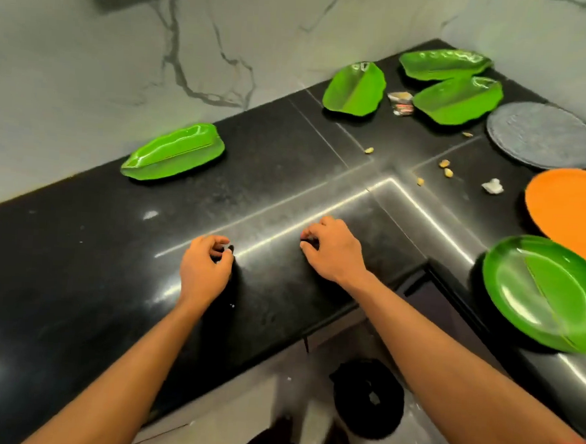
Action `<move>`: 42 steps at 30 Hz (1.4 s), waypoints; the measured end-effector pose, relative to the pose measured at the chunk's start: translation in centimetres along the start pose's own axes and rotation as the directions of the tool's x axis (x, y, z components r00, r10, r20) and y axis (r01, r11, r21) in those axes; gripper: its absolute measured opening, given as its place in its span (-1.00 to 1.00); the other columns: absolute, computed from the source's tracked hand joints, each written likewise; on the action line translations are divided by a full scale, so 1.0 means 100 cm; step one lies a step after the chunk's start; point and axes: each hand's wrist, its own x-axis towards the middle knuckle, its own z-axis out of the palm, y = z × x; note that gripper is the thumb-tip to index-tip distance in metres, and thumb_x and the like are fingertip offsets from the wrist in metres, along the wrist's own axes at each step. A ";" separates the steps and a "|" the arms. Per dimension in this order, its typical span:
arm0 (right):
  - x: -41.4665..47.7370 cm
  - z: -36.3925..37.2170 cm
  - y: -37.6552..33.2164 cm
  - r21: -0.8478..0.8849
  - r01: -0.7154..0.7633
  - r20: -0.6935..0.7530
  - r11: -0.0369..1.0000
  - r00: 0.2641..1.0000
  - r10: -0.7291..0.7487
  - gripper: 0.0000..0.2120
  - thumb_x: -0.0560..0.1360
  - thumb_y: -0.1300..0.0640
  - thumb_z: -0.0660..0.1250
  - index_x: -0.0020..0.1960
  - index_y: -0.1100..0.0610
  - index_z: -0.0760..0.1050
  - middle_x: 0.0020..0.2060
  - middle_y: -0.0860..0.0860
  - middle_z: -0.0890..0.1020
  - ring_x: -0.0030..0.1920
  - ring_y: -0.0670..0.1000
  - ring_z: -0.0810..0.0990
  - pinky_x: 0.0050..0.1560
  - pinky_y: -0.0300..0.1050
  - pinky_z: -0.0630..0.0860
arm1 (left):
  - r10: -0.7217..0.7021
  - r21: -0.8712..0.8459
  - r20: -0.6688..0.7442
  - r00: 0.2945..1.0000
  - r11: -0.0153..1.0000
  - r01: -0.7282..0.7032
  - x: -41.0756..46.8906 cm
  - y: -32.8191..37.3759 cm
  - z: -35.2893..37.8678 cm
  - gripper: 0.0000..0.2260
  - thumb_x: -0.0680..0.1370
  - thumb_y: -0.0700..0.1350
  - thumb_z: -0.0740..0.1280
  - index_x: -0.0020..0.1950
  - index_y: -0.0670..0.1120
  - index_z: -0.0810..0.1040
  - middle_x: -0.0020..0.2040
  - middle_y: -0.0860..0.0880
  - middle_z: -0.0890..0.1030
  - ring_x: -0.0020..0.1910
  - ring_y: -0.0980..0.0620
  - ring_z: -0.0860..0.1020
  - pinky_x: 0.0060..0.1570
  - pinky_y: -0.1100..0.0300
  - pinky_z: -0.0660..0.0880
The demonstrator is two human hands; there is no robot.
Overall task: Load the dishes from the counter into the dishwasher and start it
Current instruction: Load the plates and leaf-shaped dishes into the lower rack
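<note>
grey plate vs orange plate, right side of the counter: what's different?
Colour: the grey plate is dull and speckled, the orange plate plain and bright.
Position: the grey plate lies farther back, toward the wall; the orange plate lies nearer the person.
Framing: the grey plate shows whole; the orange plate is cut by the picture's right edge.
Shared: both lie flat on the black counter.

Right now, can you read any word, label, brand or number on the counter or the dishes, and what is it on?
No text can be read.
Crumpled wrapper on the counter: red and dark print, too blurred to read.
Nothing else shows any lettering.
</note>
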 end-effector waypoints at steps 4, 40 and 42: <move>0.043 0.022 -0.026 -0.045 0.036 -0.049 0.998 0.998 -0.039 -0.87 0.53 0.02 0.33 0.06 -0.03 0.57 -0.01 -0.02 0.49 0.09 0.07 0.46 -0.21 -0.08 0.37 | -0.349 -0.366 0.047 0.936 0.866 0.341 0.045 -0.013 -0.008 -0.84 0.57 -0.26 0.33 0.14 -0.17 0.56 -0.19 -0.08 0.63 -0.37 0.04 0.66 -0.34 0.21 0.59; 0.082 0.047 -0.032 0.049 -0.068 -0.304 0.996 0.949 0.080 -0.94 0.53 0.09 0.39 -0.03 0.06 0.60 -0.17 -0.04 0.53 -0.11 0.01 0.47 -0.14 0.03 0.52 | -0.528 -0.740 0.432 0.731 0.255 0.622 0.212 -0.008 -0.025 -0.91 0.67 -0.18 0.24 -0.03 -0.10 0.47 -0.20 -0.13 0.65 -0.33 0.05 0.68 -0.29 0.22 0.64; 0.065 0.043 -0.030 0.131 -0.068 -0.342 0.989 0.933 0.109 -0.98 0.53 0.17 0.40 -0.05 0.10 0.61 -0.21 -0.03 0.55 -0.15 -0.01 0.47 -0.12 0.02 0.51 | -0.450 -0.712 0.445 0.775 0.348 0.610 0.198 0.002 -0.024 -0.92 0.67 -0.17 0.24 -0.01 -0.06 0.49 -0.13 -0.13 0.64 -0.30 0.05 0.69 -0.36 0.25 0.61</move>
